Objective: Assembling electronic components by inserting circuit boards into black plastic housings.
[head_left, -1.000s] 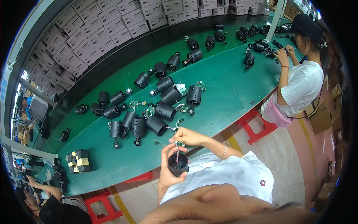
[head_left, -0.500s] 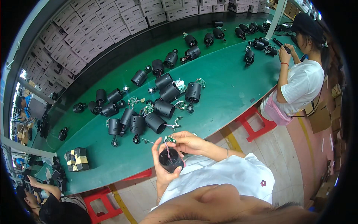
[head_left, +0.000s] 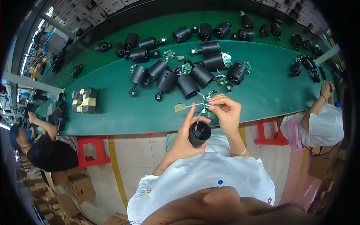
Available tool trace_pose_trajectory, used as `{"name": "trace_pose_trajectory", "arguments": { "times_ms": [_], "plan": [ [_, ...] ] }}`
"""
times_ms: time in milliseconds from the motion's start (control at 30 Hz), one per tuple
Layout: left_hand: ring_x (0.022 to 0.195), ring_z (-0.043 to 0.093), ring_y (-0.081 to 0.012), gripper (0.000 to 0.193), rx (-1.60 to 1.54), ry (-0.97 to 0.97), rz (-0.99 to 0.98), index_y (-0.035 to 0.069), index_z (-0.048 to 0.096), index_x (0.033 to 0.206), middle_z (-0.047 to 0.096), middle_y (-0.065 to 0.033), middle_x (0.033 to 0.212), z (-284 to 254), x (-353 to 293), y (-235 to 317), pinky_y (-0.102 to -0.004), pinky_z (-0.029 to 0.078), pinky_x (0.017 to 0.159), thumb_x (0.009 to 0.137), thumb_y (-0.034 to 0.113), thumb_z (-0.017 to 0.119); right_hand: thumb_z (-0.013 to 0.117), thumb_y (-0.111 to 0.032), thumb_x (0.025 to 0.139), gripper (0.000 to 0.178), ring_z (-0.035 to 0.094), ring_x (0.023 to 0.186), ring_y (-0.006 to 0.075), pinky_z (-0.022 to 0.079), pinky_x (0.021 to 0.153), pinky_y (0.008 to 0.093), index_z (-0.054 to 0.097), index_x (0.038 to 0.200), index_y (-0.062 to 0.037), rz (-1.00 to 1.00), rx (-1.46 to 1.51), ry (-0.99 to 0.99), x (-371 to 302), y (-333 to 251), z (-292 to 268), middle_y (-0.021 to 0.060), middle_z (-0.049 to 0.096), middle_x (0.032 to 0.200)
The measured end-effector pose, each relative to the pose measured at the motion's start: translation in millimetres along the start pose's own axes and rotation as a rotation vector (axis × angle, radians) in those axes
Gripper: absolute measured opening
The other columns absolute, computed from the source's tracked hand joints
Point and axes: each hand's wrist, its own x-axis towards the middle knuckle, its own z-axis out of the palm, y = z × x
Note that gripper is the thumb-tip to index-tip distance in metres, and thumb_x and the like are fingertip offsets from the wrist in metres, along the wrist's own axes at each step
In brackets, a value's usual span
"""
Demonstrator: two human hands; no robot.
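My left hand [head_left: 182, 139] is wrapped round a black cylindrical housing [head_left: 200, 140], its open end tilted up toward me. Thin wires [head_left: 197, 122] run out of that opening to a green circuit board [head_left: 206, 104]. The board is pinched between the thumb and fingers of my right hand [head_left: 227, 111], just above the housing. A small pale yellowish board [head_left: 180, 108] dangles on a wire to the left of the green one. Beyond my hands, on the green table [head_left: 138, 116], lie several similar black housings [head_left: 187, 86], many with boards and wires hanging out.
A black block with yellow tape [head_left: 84, 100] sits on the table's left. More housings [head_left: 182, 34] lie along a raised green strip at the back. One person [head_left: 318, 122] works at the right, another [head_left: 52, 146] at the left. Red stools [head_left: 93, 150] stand by the near edge.
My view has turned, shifting the table in the picture. My right hand has lifted the circuit board farther out from the housing, and the pale board now shows clearly.
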Motion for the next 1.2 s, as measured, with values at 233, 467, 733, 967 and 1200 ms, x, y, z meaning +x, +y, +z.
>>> {"name": "trace_pose_trajectory", "arguments": {
  "times_ms": [233,467,733,967,1200],
  "plan": [
    [0.101,0.06,-0.0242,0.112,-0.007,0.001,0.049,0.004,0.012,0.153,0.063,-0.0143,0.111,-4.8,-3.9,-5.7,-0.033,0.045,0.092,0.058,-0.001,0.071,0.071,0.011,0.066,0.018,0.058,0.079,0.0168,0.049,0.074,0.0262,0.073,0.079,-0.0018,-0.17,-0.268,-0.026,-2.7,-10.5,9.0,0.0073,0.07,0.084],
    [0.105,0.058,-0.0259,0.111,-0.139,0.065,0.026,0.003,0.011,0.152,0.059,-0.0173,0.114,-6.6,-10.4,-12.2,-0.0349,0.044,0.094,0.064,0.008,0.077,0.075,0.008,0.063,0.019,0.058,0.078,0.0172,0.048,0.073,0.027,0.073,0.077,-0.0044,-0.329,-0.403,-0.034,2.2,-21.5,5.3,0.0046,0.071,0.081],
    [0.112,0.054,-0.0257,0.094,-0.116,-0.047,-0.038,0.0,0.033,0.14,0.053,-0.017,0.124,-21.7,-9.3,-21.5,-0.0355,0.04,0.099,0.061,0.014,0.082,0.077,0.007,0.062,0.019,0.056,0.077,0.0166,0.047,0.07,0.0263,0.073,0.077,-0.0049,-0.353,-0.377,-0.061,1.7,-29.9,2.1,0.0048,0.071,0.081],
    [0.107,0.057,-0.0248,0.077,-0.115,0.108,-0.019,0.001,0.052,0.122,0.056,-0.0159,0.123,-10.3,-3.4,-13.2,-0.0338,0.043,0.096,0.054,0.016,0.087,0.075,0.008,0.062,0.02,0.056,0.077,0.016,0.047,0.07,0.0251,0.074,0.077,-0.0053,-0.327,-0.322,-0.141,-0.2,-30.4,10.6,0.0041,0.071,0.082],
    [0.085,0.062,-0.0193,0.066,0.001,0.185,-0.086,0.001,0.058,0.11,0.064,-0.009,0.1,-16.9,3.9,-2.8,-0.0299,0.049,0.083,0.051,0.013,0.086,0.073,0.009,0.063,0.02,0.055,0.077,0.0152,0.047,0.07,0.0248,0.075,0.077,-0.0059,-0.323,-0.343,-0.255,-1.9,-33.2,15.3,0.0032,0.071,0.083]
  ]
}}
